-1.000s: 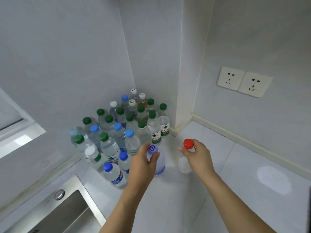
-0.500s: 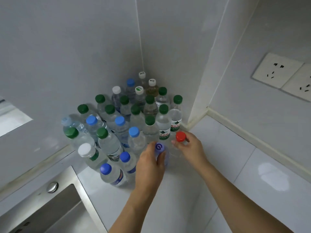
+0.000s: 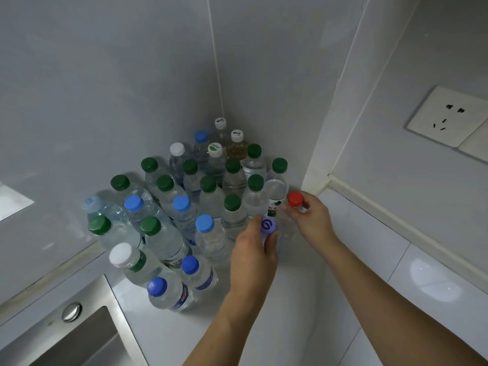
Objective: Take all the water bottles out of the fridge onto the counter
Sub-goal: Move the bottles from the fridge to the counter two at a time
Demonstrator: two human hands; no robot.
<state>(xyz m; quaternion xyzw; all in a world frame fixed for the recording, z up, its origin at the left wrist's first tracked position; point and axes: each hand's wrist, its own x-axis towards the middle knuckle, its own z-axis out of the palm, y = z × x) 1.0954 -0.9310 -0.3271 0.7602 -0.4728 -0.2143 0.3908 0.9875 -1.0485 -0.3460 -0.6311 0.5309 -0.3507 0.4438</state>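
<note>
Head view: the bottle cluster (image 3: 190, 212) stands on the white counter (image 3: 290, 299), packed into the wall corner. At the cluster's near-right edge, the left hand (image 3: 254, 256) grasps the purple-capped bottle (image 3: 268, 226) below its cap, and the right hand (image 3: 311, 220) pinches the red-capped bottle (image 3: 295, 198) at the neck. Bare counter lies right of the cluster. The sink (image 3: 79, 336), near-left of the cluster, is cut off. Both bottles' bases are hidden; probably resting on the counter.

Both your forearms reach from the lower frame toward centre; your left hand (image 3: 254, 253) and right hand (image 3: 311, 219) each grip with curled fingers.
</note>
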